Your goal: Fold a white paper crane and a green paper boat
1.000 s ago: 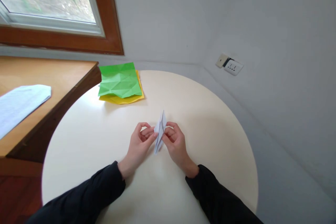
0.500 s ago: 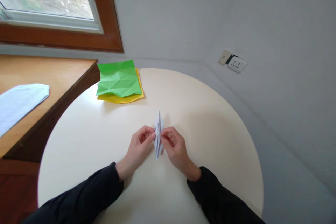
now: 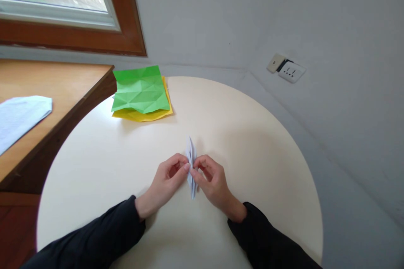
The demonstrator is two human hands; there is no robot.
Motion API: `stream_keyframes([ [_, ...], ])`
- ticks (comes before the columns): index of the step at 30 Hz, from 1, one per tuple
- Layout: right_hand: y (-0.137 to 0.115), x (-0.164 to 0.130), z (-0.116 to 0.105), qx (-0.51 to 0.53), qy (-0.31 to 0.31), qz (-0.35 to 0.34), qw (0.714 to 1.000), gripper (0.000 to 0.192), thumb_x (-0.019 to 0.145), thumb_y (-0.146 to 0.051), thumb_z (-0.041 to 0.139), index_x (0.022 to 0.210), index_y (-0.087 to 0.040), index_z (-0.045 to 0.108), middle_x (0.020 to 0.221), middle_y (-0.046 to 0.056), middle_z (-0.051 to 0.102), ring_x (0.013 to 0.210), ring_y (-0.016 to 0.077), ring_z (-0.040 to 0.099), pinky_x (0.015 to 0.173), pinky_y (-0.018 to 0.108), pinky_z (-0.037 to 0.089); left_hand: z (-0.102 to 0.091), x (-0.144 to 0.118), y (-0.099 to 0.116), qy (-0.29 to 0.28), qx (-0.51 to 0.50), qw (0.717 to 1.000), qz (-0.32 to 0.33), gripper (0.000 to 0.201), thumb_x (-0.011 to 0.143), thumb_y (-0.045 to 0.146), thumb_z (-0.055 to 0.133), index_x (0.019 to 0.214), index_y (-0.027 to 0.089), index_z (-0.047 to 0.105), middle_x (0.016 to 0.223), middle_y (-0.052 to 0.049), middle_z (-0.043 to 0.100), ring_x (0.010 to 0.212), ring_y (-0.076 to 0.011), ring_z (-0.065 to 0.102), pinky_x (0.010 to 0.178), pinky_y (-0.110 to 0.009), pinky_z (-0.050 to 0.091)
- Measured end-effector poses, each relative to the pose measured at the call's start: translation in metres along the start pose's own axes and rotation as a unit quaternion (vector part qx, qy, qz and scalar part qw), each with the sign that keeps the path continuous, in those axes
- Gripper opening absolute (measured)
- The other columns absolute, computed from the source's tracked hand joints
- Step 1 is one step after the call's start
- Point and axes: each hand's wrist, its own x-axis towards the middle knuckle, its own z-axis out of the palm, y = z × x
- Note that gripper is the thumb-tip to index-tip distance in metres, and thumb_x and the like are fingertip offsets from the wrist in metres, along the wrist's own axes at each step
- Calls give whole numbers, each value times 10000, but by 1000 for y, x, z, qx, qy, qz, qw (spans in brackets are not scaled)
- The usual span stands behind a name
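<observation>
A small folded white paper stands edge-on between my two hands, its narrow layered edges turned toward me and its ends pointed. My left hand pinches it from the left, thumb and fingertips near its middle. From the right, my right hand pinches the same paper, its thumb close to the left one. The fingertips behind the paper are partly hidden. Both hands are over the round white table.
Creased green paper lies on yellow paper at the table's far left edge. A wooden desk with a pale folded cloth or paper on it stands at the left. Beyond are a window frame and a wall socket.
The folded paper has tilted slightly, its near end now further right and lower. My right thumb has slid left toward the left thumb. The camera view has shifted a little.
</observation>
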Motion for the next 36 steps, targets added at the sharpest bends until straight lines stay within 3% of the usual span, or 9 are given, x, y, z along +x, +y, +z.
stream_keyframes([
  [9, 1, -2, -3, -57, -18, -45, 997, 47, 795, -230, 546, 768, -193, 535, 697, -4, 546, 659, 130, 519, 634, 262, 454, 1, -1, 4, -16, 23, 1000, -2, 344, 789, 460, 583, 639, 164, 495, 617, 9, 493, 599, -112, 448, 552, -226, 374],
  [21, -4, -1, -2, -59, -29, -52, 996, 60, 814, -228, 533, 767, -191, 541, 697, 1, 554, 663, 128, 525, 634, 261, 457, -2, -1, -1, -23, 2, 999, -43, 395, 787, 523, 554, 643, 160, 499, 607, 17, 453, 589, -109, 403, 545, -230, 349],
  [31, -4, -1, -1, -53, -13, -43, 998, 55, 796, -206, 520, 746, -191, 539, 684, -6, 565, 636, 123, 531, 608, 249, 444, -3, -3, -7, -16, -8, 998, -54, 376, 821, 491, 509, 630, 170, 467, 615, 25, 412, 588, -111, 372, 550, -236, 344],
  [36, -4, 1, -1, -22, 12, 14, 1000, 87, 798, -246, 507, 734, -191, 527, 647, -18, 541, 579, 108, 505, 533, 226, 412, -2, -2, -10, -3, 9, 998, -64, 357, 827, 465, 489, 631, 169, 449, 621, 30, 400, 588, -106, 361, 547, -235, 331],
])
